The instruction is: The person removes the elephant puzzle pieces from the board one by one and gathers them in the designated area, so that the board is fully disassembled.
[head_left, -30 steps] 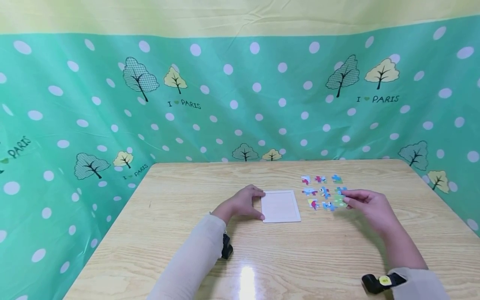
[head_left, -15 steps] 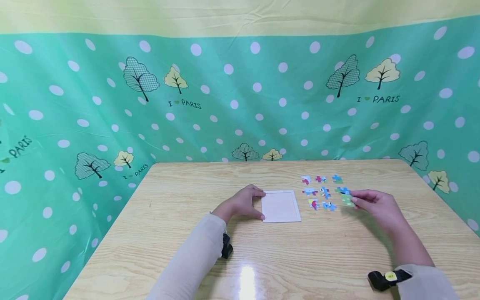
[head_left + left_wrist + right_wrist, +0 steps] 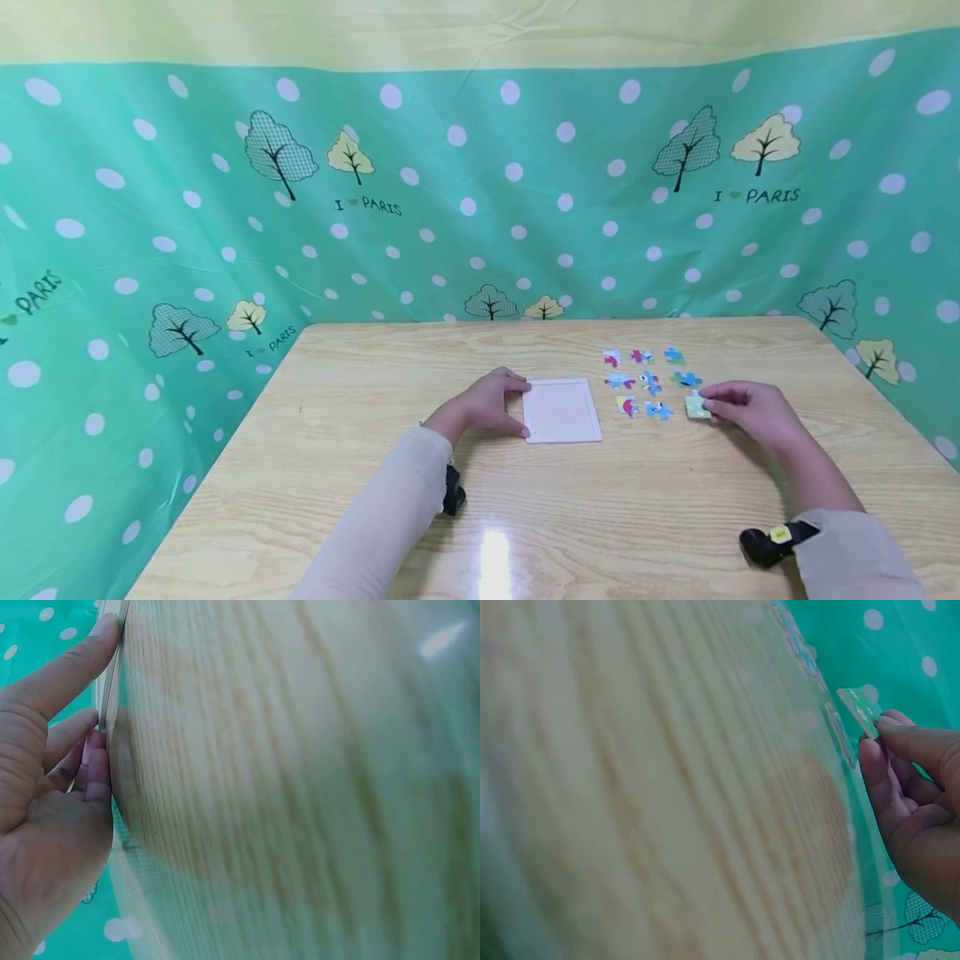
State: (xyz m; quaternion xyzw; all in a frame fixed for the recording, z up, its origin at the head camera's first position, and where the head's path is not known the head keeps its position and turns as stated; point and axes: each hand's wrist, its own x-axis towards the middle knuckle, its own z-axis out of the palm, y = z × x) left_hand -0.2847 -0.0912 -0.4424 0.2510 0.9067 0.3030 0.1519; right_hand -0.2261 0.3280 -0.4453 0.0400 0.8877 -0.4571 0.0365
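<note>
A white square puzzle tray [image 3: 561, 410] lies flat on the wooden table. My left hand [image 3: 487, 403] is at its left side, thumb and index finger spread apart, their tips touching that edge near the corners. In the left wrist view the left hand [image 3: 56, 750] meets the tray's thin edge. My right hand [image 3: 750, 407] pinches a green puzzle piece [image 3: 697, 406] between thumb and fingers, tilted, at the near right of the loose pieces. The right wrist view shows the right hand [image 3: 919, 787] with this puzzle piece [image 3: 860, 711], green with white marks.
Several loose puzzle pieces [image 3: 649, 382] lie in rows right of the tray, blue, red and white among their colours. The wooden table [image 3: 360, 400] ends at a green dotted curtain [image 3: 420, 200]. A bright reflection sits near the front.
My right hand has moved slightly right and nearer with the green piece, which now tilts and stands apart from the blue piece behind it. The left hand and tray stay put.
</note>
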